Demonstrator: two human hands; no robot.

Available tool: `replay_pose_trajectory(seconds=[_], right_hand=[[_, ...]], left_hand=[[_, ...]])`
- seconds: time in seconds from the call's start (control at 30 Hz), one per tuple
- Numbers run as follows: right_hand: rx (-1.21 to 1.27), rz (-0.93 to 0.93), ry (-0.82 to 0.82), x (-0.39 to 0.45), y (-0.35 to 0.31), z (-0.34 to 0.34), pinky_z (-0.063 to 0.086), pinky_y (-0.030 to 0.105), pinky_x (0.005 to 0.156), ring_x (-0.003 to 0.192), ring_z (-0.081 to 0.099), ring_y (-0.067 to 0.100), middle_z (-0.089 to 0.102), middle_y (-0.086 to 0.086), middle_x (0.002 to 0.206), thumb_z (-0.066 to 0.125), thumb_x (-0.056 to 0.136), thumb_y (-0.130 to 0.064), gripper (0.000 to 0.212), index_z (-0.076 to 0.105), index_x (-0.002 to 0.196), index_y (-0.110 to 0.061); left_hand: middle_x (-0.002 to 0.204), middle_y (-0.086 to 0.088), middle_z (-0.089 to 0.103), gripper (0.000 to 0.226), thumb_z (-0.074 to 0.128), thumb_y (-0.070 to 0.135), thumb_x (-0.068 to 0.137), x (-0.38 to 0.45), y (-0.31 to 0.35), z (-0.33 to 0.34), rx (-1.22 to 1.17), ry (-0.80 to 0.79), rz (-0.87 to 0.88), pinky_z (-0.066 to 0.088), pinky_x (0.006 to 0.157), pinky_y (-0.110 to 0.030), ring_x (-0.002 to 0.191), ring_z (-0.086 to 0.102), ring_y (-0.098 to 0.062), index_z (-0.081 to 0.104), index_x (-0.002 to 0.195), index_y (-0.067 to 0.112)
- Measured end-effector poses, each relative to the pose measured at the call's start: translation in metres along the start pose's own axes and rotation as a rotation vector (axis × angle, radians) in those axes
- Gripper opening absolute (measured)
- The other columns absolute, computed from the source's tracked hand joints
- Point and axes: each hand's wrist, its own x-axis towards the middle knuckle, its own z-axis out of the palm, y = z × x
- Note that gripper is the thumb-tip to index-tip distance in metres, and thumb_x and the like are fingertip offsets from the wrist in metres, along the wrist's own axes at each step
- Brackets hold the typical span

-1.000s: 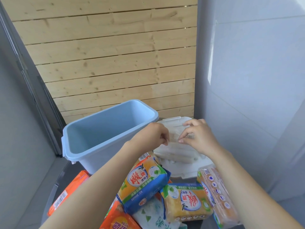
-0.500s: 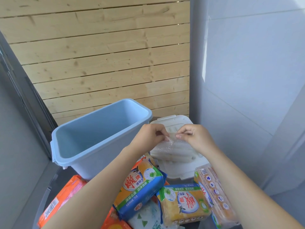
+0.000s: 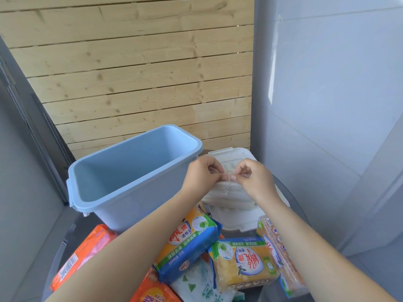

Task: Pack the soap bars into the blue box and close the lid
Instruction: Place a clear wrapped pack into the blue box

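The blue box [image 3: 122,192] stands open and empty at the left of a small round table. Its white lid [image 3: 237,221] lies flat to the right of it. A clear-wrapped pack of white soap bars [image 3: 226,195] hangs just above the lid, held by its plastic top edge. My left hand [image 3: 202,173] and my right hand [image 3: 250,177] both pinch that wrapper, fingertips almost touching. Wrapped soap packs lie in front: a blue and yellow one [image 3: 187,243], a yellow one [image 3: 242,262], an orange one [image 3: 85,253] at the left, another [image 3: 281,256] at the right.
A wooden slat wall [image 3: 141,73] rises behind the box. A grey-white wall panel [image 3: 327,105] stands close on the right, a dark frame [image 3: 37,127] on the left. The dark table [image 3: 290,197] is small and crowded with soap packs.
My hands have pinched the wrapper of the white soap pack and raised it slightly off the lid. The view has shifted a little to the right.
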Motion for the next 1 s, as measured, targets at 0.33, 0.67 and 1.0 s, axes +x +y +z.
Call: replay_pose_trajectory(seconds=[0.33,0.67,1.0], right_hand=[[-0.209,-0.058,-0.087,0.004,0.008,-0.012,0.036,0.027,0.087,0.113,0.045,0.018,0.059,-0.006,0.102,0.071,0.077,-0.031,0.013,0.076,0.081,-0.02],[-0.174,-0.065,-0.421,0.008,0.017,-0.028,0.034,0.021,0.089,0.11,0.05,0.002,0.059,-0.019,0.11,0.075,0.074,-0.019,0.029,0.063,0.091,-0.038],[0.034,-0.115,-0.296,0.009,-0.005,-0.066,0.034,0.005,0.085,0.106,0.056,0.005,0.063,-0.024,0.1,0.072,0.077,-0.013,0.03,0.065,0.083,-0.042]], left_hand=[[0.116,-0.002,0.061,0.023,0.063,0.032,0.087,-0.009,-0.009,-0.015,0.316,-0.142,0.28,0.029,0.089,-0.012,0.113,0.048,-0.015,0.076,0.096,0.015],[0.113,0.005,0.063,0.031,0.076,0.036,0.073,0.001,-0.007,-0.021,0.314,-0.326,0.13,0.036,0.081,-0.021,0.105,0.054,-0.014,0.065,0.099,0.023],[0.099,0.005,0.065,0.023,0.072,0.032,0.078,0.004,0.036,-0.029,0.237,-0.234,0.273,0.037,0.078,-0.02,0.097,0.055,-0.013,0.068,0.097,0.019]])
